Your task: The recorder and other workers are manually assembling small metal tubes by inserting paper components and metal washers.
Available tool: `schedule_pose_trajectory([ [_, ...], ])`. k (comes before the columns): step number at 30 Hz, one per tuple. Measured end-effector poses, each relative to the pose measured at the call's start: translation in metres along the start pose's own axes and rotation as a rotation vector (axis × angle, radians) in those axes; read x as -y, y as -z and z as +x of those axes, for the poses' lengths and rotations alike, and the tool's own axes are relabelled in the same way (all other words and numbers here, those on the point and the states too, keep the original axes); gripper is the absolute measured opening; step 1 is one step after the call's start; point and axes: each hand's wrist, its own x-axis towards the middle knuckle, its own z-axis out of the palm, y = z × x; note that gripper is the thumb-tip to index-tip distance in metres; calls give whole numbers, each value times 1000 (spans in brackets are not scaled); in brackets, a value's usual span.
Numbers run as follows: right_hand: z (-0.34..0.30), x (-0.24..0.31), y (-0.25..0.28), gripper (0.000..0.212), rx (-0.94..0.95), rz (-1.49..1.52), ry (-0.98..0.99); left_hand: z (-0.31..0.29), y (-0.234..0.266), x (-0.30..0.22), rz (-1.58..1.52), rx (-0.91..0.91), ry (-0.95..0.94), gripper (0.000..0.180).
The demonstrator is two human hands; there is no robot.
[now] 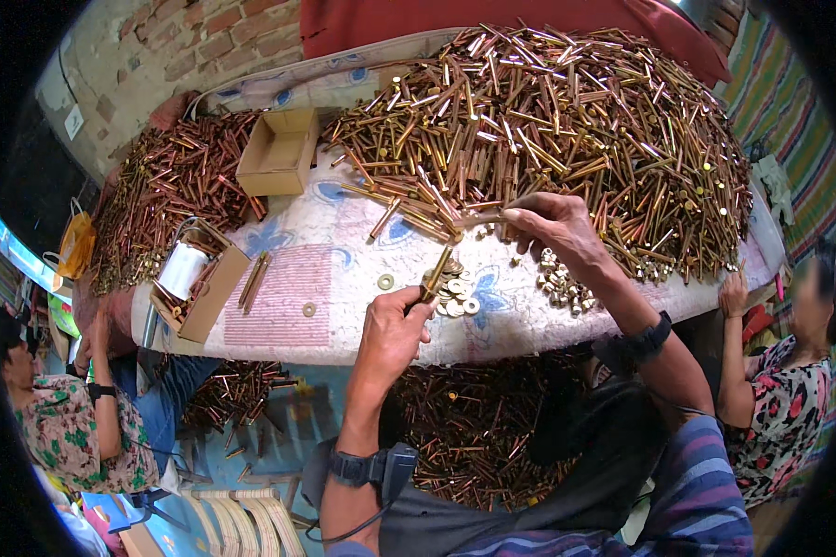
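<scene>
My left hand [392,332] is closed around a slim brass-coloured metal rod [438,271] that points up and away over the cloth. Just right of it lies a small heap of flat round washers [457,297]. My right hand [559,228], thumb and fingers pinched together, grips a thin elongated metal piece [478,221]; its exact kind is unclear. Its tip reaches the near edge of a loose bundle of rods [418,212]. Below my right hand sits a pile of small shiny nuts [565,286]. Single washers [385,280] lie left of the heap.
A large mound of metal rods [567,121] covers the table's far side, another [181,176] its left. An open cardboard box [274,162] stands between them; a second box [209,306] holds a white roll. People sit left [74,427] and right [780,390]. More rods [483,427] lie below.
</scene>
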Motion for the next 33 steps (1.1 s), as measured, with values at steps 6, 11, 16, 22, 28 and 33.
schedule_pose_trajectory([
  [6, -20, -6, 7, 27, -4, 121, -9, -1, -6, 2, 54, -6, -44, 18],
  [11, -21, -8, 5, 27, 45, 80, 44, 2, -9, 5, 111, -32, -80, 19],
  [16, -20, -6, 11, 26, 41, 114, 41, 7, -7, 14, 233, -94, -195, 20],
  [22, -23, -9, 12, 27, 91, 56, 71, 7, -9, 13, 278, -66, -210, 19],
  [28, -26, -5, 12, 37, 68, -23, 40, 1, -12, 4, 368, -94, -341, 17],
  [33, -31, -6, -11, 43, 73, -171, -25, 3, -22, 4, 299, -33, -351, 20],
])
